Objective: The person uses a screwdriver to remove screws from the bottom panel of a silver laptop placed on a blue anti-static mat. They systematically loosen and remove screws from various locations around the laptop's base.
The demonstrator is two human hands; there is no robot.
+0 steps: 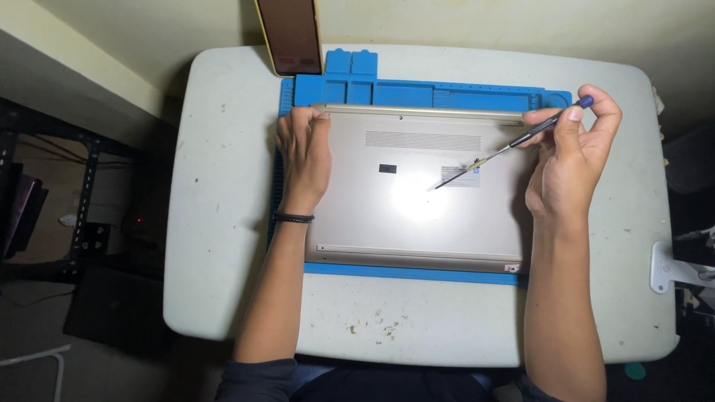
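A gold-coloured laptop (pixel 417 223) lies upside down on a blue work mat (pixel 417 93), its underside with a vent grille and stickers facing up. My left hand (pixel 304 152) rests flat on the laptop's far left corner. My right hand (pixel 577 145) holds a thin screwdriver (pixel 514 146) with a blue cap by its handle, above the laptop's far right corner. The screwdriver's tip points down and left over the middle of the underside, near a white sticker.
The mat lies on a white, stained table (pixel 223 246). A phone in a yellow case (pixel 289 36) leans against the wall behind the mat. A dark metal rack (pixel 67 193) stands left of the table; a white object (pixel 674 268) sits at the right edge.
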